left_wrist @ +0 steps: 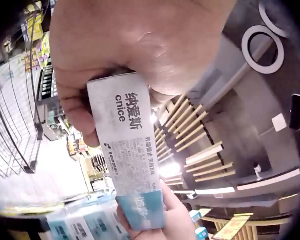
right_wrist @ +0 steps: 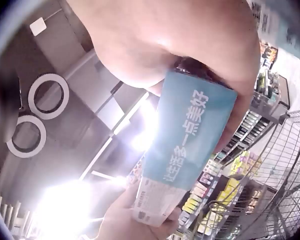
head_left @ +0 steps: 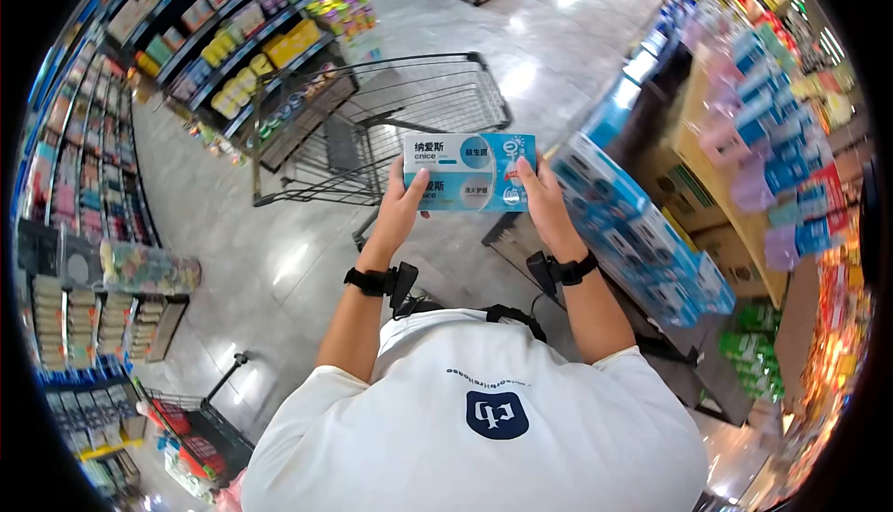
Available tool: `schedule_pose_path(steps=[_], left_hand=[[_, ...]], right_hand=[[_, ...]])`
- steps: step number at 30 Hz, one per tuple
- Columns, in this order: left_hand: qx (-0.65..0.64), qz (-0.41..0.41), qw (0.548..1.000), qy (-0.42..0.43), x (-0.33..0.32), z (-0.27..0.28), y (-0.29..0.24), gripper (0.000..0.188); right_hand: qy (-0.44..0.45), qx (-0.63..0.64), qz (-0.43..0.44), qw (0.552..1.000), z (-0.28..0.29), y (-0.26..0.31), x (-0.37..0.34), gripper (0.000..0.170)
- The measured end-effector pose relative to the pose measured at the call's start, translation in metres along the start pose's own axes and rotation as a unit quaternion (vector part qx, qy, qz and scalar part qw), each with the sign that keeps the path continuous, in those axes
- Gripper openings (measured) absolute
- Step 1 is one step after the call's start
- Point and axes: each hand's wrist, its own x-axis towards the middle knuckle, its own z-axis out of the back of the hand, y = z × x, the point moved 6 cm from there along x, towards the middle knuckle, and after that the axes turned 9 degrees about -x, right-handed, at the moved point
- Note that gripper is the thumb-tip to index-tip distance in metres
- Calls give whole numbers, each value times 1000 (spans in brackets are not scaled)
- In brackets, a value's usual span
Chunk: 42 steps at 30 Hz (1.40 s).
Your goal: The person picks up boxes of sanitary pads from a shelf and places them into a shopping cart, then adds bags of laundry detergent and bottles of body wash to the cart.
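Observation:
A blue and white toothpaste box (head_left: 484, 198) with printed lettering is held up before the white shirt, its broad front turned toward the head camera. My left hand (head_left: 398, 216) grips its left end with the thumb over the front, while my right hand (head_left: 551, 210) grips the right end the same way. From the left wrist, the box's narrow side (left_wrist: 122, 135) runs away from the left hand (left_wrist: 140, 40) toward the other hand. In the right wrist view, the right hand (right_wrist: 185, 35) holds the blue end (right_wrist: 190, 125). Fingers behind the box are mostly hidden.
Beyond the box stands a wire shopping cart (head_left: 442, 93) on grey floor. To the right is a display of blue and white boxes (head_left: 642, 233) beside a wooden shelf (head_left: 758, 242). Stocked shelves (head_left: 219, 47) line the left; another cart (head_left: 219, 433) stands at lower left.

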Motion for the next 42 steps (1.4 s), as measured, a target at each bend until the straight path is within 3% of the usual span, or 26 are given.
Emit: schedule_pose_path(steps=[3,4,5,7,11,15,17,19,21,22,23,26,28,29,30,31,33,35,38,40,41,42], left_hand=[[37,23,998,-43,19,65,4,57],[72,57,995,-43,25,85,12,54],[69,53,995,-48,32,101,11,54],[114,146,980,-74,40,134,28,51],[157,178,962,-137,72,192,57,54],[170,218,948,-158,130,237,66,58],[189,290,924,-159,169,262,83,62],[164,332,917,-148,213,285,103,63],[12,365,919,-148,250,298,135,63],[-34,396,904,-155,272,320,182,66],[-39,410,897,-159,288,327,200,66],[-3,457,865,-207,334,344,263,65],[-66,443,859,-247,358,357,310,61],[-96,430,857,-266,375,364,336,60],[-53,423,845,-322,384,370,360,61],[-60,432,839,-326,389,381,389,61],[102,378,877,-280,404,397,436,67],[40,356,875,-327,409,402,453,69],[74,351,864,-353,415,403,452,70],[51,280,887,-365,419,407,447,72],[51,285,885,-365,413,406,450,72],[21,263,898,-351,412,403,450,76]], right_hand=[[54,8,-51,997,-55,-33,48,45],[35,-39,-113,992,-67,-43,57,46],[41,-42,-111,992,-80,-55,73,46],[90,-108,-132,981,-107,-90,99,47],[154,-168,-165,960,-147,-146,147,42],[183,-190,-169,950,-177,-193,222,40],[235,-224,-196,925,-194,-209,263,37],[238,-182,-208,931,-207,-241,308,37],[239,-138,-230,933,-217,-283,349,39],[226,-82,-249,938,-220,-303,366,43],[212,-30,-271,939,-219,-327,380,48],[248,-79,-314,913,-217,-411,420,53],[263,-79,-322,906,-210,-480,435,49],[283,-111,-306,902,-210,-488,444,49],[247,-113,-335,902,-210,-495,452,48],[211,-116,-370,897,-209,-505,452,48],[222,-110,-351,903,-214,-520,463,49],[232,-101,-331,909,-221,-550,474,51],[190,-79,-307,929,-238,-581,495,55],[247,-220,-194,924,-251,-568,509,62],[247,-220,-199,923,-246,-585,502,62],[235,-278,-151,919,-243,-597,499,65]])
